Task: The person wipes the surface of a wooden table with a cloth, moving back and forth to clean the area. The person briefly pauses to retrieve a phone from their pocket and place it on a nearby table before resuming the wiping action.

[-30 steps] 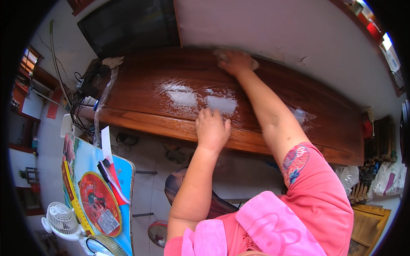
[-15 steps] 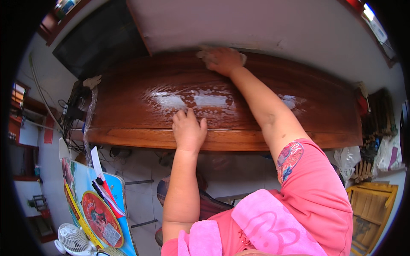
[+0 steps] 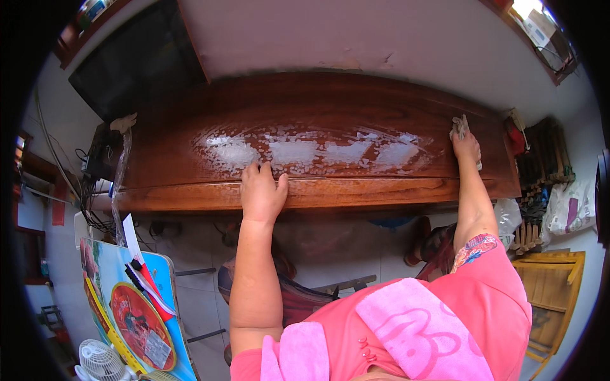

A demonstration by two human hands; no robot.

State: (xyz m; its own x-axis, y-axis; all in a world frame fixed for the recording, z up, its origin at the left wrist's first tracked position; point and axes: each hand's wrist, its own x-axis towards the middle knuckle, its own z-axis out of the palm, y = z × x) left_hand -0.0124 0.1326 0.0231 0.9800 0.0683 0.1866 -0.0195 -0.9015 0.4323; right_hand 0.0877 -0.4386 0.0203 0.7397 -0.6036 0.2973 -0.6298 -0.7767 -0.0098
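From my remote feed, a person in a pink top leans over a long, dark wooden tabletop [image 3: 190, 136] set against a pale wall, its long axis running left to right across the view. My right hand [image 3: 467, 145] is stretched to the tabletop's far right end, fingers closed down over a crumpled pale cloth [image 3: 459, 126] that peeks out above the knuckles and lies pressed to the wood. My left hand [image 3: 261, 190] rests flat and spread on the tabletop's near edge, left of centre, gripping nothing. The two hands are well apart. Between them, along the middle of the tabletop, runs a band of wet, whitish smears [image 3: 318, 152], so the streaked stretch lies to the left of the cloth, and the right hand is the one on it. Left of the tabletop, a dark box with tangled cables [image 3: 101, 152] sits at its end, and below that a blue board [image 3: 130, 311] with a round red picture stands beside a small white fan [image 3: 98, 362]. Right of the tabletop stands a wooden rack [image 3: 546, 152].
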